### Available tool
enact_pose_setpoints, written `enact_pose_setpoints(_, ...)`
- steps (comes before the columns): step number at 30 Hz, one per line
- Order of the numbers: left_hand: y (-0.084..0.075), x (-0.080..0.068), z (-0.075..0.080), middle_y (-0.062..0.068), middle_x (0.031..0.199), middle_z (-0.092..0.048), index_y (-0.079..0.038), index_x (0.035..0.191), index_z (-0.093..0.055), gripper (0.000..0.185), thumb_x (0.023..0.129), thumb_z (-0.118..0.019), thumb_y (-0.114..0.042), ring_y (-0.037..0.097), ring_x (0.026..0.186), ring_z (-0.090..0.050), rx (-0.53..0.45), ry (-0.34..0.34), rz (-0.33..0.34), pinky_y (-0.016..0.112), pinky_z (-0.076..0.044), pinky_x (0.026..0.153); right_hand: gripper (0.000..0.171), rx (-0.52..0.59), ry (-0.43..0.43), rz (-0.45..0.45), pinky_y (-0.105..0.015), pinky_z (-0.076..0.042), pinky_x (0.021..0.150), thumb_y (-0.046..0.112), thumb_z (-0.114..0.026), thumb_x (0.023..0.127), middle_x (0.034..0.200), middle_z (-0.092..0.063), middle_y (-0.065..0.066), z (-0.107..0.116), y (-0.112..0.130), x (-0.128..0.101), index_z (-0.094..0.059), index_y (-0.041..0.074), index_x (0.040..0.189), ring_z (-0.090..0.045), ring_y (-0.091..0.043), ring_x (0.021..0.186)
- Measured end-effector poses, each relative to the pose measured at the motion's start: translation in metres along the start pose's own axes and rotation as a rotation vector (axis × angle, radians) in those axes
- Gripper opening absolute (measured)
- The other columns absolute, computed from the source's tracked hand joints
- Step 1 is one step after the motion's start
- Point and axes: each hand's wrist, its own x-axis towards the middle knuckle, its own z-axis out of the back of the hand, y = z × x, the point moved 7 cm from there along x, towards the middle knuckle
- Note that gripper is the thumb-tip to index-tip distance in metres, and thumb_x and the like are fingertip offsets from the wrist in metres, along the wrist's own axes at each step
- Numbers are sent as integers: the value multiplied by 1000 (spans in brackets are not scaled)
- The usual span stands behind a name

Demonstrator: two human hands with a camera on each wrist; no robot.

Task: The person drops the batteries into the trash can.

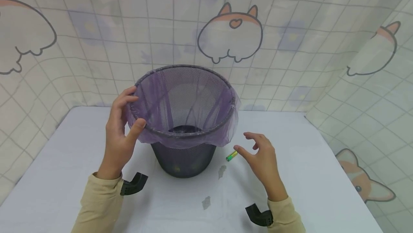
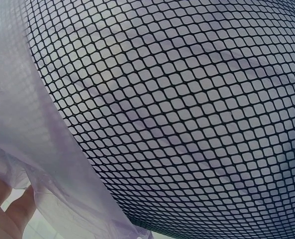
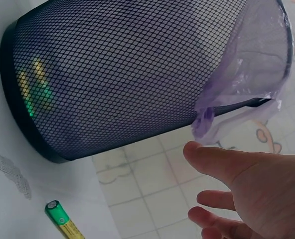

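Observation:
A black mesh wastebasket (image 1: 180,161) stands upright, lined with a thin purple plastic bag (image 1: 190,142) folded out over its rim. My left hand (image 1: 117,132) holds the basket's left side at the rim, thumb in front and fingers farther back. In the left wrist view its fingers (image 2: 20,209) show beside the bag's hanging edge. A green and yellow battery (image 1: 231,155) lies on the table to the right of the basket. My right hand (image 1: 262,159) hovers near it with nothing in it, thumb and fingers apart; the right wrist view shows a gap between hand and battery (image 3: 62,220).
Green and yellow pieces (image 3: 40,84) show through the mesh low in the basket. Two grey patches (image 1: 206,202) mark the white table (image 1: 174,218). A patterned curtain with cartoon animals (image 1: 230,37) hangs close behind and beside the table.

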Motion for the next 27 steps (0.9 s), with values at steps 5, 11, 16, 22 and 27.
enact_pose_setpoints(5, 0, -1, 0, 12, 150, -39, 7, 130, -45, 50, 90, -63, -16, 26, 141, -34, 15, 7, 6, 25, -31, 114, 51, -16, 29, -27, -29, -37, 68, 30, -81, 77, 112, -66, -10, -6, -6, 0, -66, 7, 120, -50, -23, 83)
enact_pose_setpoints(11, 1, -1, 0, 11, 150, -39, 5, 131, -45, 49, 90, -62, -15, 25, 141, -34, 29, 12, 10, 25, -31, 114, 52, -53, 63, -75, -33, -42, 73, 31, -80, 77, 113, -66, -12, -13, -16, -1, -65, 7, 120, -56, -27, 87)
enact_pose_setpoints(16, 1, -1, 0, 11, 150, -38, 6, 132, -45, 49, 90, -61, -14, 25, 142, -34, 26, 14, 5, 27, -30, 116, 52, -51, 94, -101, -35, -45, 75, 32, -79, 78, 114, -66, -13, -21, -22, -1, -64, 7, 122, -58, -31, 92)
enact_pose_setpoints(22, 0, -1, 1, 12, 150, -38, 6, 132, -45, 49, 90, -62, -14, 25, 142, -34, 25, 13, 7, 27, -29, 116, 52, -41, 99, -92, -36, -45, 74, 29, -80, 77, 113, -66, -14, -26, -24, -2, -65, 6, 121, -59, -32, 91)
enact_pose_setpoints(27, 1, -1, 1, 11, 150, -39, 5, 131, -45, 49, 90, -62, -15, 25, 143, -33, 33, 10, 14, 29, -28, 118, 52, -41, 134, -112, -36, -45, 75, 31, -79, 78, 114, -66, -12, -32, -27, -2, -64, 7, 122, -59, -32, 93)
